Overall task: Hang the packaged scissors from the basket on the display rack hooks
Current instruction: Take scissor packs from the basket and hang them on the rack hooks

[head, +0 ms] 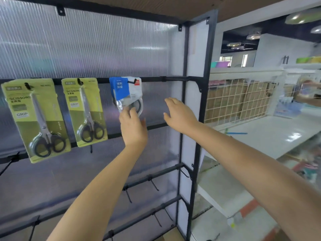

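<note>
Both bare forearms reach up toward the rack [184, 94]. The left hand [132, 126] is raised under the blue pack [126, 93], its fingertips touching the pack's lower edge near the scissor handles; the fingers look loosely curved, not clamped round it. The right hand [179, 114] hovers just right of it with fingers spread and relaxed, holding nothing, in front of the rack's black upright.

The blue pack hangs on a hook [131, 81] of the upper bar (its clear lower part shows dark handle loops). Left of it hang two green packs [83, 110] of scissors, each on its own hook, the farther-left one [37, 119] tilted. Bare hooks [154, 185] stick out from the lower bars.

Beyond the rack to the right stand white shelves [271, 134] and a wire grid [238, 100].
</note>
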